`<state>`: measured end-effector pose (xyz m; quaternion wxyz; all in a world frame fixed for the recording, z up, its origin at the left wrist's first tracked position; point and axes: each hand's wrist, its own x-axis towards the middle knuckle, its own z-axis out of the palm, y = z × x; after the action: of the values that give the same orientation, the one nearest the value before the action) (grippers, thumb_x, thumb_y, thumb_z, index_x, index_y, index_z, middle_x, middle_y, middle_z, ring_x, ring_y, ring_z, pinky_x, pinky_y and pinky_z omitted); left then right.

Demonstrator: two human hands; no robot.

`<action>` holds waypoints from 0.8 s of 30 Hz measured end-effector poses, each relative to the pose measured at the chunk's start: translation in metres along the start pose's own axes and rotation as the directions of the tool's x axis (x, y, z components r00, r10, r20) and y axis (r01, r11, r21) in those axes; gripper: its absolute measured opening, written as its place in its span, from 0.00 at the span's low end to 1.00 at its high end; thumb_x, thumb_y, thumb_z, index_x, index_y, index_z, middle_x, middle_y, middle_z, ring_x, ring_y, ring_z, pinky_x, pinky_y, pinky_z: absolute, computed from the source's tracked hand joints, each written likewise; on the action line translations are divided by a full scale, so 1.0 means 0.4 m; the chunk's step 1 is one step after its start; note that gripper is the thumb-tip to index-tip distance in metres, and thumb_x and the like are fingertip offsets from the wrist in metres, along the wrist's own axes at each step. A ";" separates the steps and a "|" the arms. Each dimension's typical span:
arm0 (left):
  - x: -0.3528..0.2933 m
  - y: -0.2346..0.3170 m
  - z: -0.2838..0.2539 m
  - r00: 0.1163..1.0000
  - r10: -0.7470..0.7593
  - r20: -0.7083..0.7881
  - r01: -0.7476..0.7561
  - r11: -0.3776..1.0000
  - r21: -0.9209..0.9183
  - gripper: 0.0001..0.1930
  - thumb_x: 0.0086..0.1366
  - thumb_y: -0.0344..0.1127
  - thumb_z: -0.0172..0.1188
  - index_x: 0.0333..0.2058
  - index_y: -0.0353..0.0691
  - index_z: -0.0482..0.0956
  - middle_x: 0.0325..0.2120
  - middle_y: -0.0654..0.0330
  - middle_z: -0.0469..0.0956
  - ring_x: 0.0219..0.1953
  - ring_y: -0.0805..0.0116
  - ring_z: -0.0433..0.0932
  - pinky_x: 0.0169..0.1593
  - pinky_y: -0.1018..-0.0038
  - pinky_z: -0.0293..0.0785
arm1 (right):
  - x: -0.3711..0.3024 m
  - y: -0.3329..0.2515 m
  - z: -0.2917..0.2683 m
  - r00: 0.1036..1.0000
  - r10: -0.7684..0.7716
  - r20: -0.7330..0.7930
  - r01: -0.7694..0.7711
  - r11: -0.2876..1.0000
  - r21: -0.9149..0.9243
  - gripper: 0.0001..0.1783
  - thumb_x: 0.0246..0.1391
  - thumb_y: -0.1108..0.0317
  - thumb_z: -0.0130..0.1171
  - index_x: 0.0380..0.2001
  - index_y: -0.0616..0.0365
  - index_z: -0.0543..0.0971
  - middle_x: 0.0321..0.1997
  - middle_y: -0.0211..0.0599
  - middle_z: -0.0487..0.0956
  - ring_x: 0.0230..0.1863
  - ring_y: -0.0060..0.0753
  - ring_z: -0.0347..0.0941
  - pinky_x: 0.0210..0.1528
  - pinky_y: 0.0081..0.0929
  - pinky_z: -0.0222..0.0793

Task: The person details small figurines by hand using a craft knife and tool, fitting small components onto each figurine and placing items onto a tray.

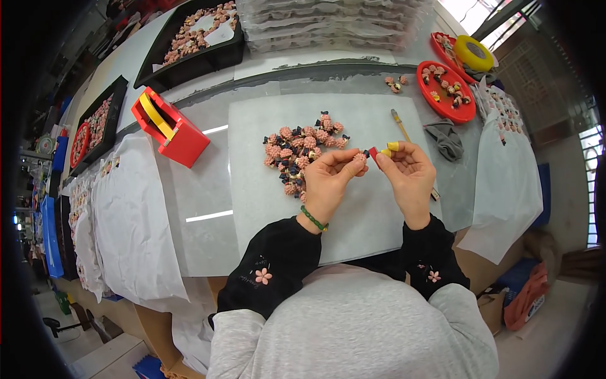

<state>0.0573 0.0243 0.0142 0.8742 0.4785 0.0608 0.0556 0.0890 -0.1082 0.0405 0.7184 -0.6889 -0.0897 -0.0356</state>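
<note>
My left hand [329, 182], with a green bead bracelet at the wrist, pinches a small pink knobbly figurine [360, 158] with a dark blue part. Close against it, my right hand [407, 180] is closed on a small flat red piece [373, 155] between thumb and finger. Yellow coverings [392, 146] wrap some right fingertips. The figurine and the red piece meet or nearly meet; I cannot tell which. Beside my left hand, a heap of similar pink and dark blue figurines [287, 151] lies on a white foam sheet [265, 234].
At the left stands a red tape dispenser [183, 142]. Behind are a black tray [237, 54] of figurines and stacked clear plastic trays [328, 25]. To the right lie a thin brush-like tool [400, 125], a grey cloth [447, 140] and a red dish [464, 114] with figurines.
</note>
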 end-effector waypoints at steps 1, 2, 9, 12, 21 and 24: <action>0.000 -0.004 0.000 1.000 0.006 0.012 -0.006 1.000 0.005 0.11 0.54 0.25 0.57 0.36 0.29 0.72 0.31 0.55 0.76 0.31 0.69 0.76 0.37 0.77 0.73 | 0.002 0.003 0.004 1.000 -0.023 0.001 0.023 1.000 -0.001 0.12 0.43 0.82 0.57 0.34 0.68 0.70 0.30 0.35 0.73 0.30 0.18 0.71 0.33 0.13 0.68; 0.000 -0.006 0.000 1.000 0.013 0.023 -0.013 1.000 0.009 0.11 0.54 0.25 0.57 0.36 0.29 0.73 0.30 0.54 0.76 0.31 0.69 0.76 0.37 0.77 0.73 | 0.004 0.006 0.009 1.000 -0.023 0.001 0.023 1.000 -0.002 0.12 0.43 0.82 0.57 0.34 0.68 0.70 0.30 0.35 0.73 0.30 0.18 0.71 0.33 0.13 0.68; -0.008 -0.017 0.011 0.998 0.059 0.012 -0.059 0.998 0.025 0.10 0.53 0.23 0.57 0.35 0.28 0.73 0.30 0.55 0.76 0.31 0.71 0.76 0.37 0.78 0.73 | 0.002 0.006 0.007 0.997 -0.066 0.030 0.069 0.991 -0.117 0.12 0.42 0.82 0.58 0.32 0.66 0.70 0.29 0.34 0.74 0.30 0.18 0.71 0.31 0.13 0.67; -0.012 -0.026 0.029 0.992 0.057 0.114 -0.067 0.994 0.082 0.09 0.52 0.23 0.58 0.35 0.29 0.74 0.29 0.57 0.76 0.31 0.73 0.75 0.36 0.81 0.72 | -0.005 0.000 -0.005 0.995 -0.097 0.004 0.096 0.986 -0.136 0.11 0.41 0.81 0.58 0.31 0.64 0.70 0.29 0.34 0.74 0.29 0.18 0.71 0.31 0.14 0.67; -0.019 -0.013 0.018 0.993 0.112 0.023 -0.115 0.971 0.208 0.08 0.55 0.24 0.55 0.34 0.29 0.73 0.28 0.58 0.75 0.29 0.73 0.74 0.36 0.79 0.70 | -0.007 -0.003 0.006 0.993 -0.113 0.041 0.118 0.981 -0.152 0.08 0.41 0.78 0.59 0.26 0.66 0.71 0.24 0.32 0.74 0.25 0.18 0.71 0.28 0.15 0.68; -0.020 -0.017 0.021 0.992 0.113 0.061 -0.124 0.967 0.225 0.07 0.55 0.24 0.56 0.34 0.29 0.74 0.27 0.59 0.75 0.29 0.74 0.73 0.35 0.81 0.70 | -0.007 -0.014 -0.003 0.994 -0.096 0.055 0.104 0.977 -0.186 0.07 0.41 0.78 0.58 0.26 0.66 0.71 0.24 0.33 0.74 0.24 0.18 0.71 0.28 0.15 0.68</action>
<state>0.0510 0.0123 0.0135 0.8098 0.5796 0.0171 0.0889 0.0855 -0.1100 0.0456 0.6451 -0.7490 -0.1370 -0.0642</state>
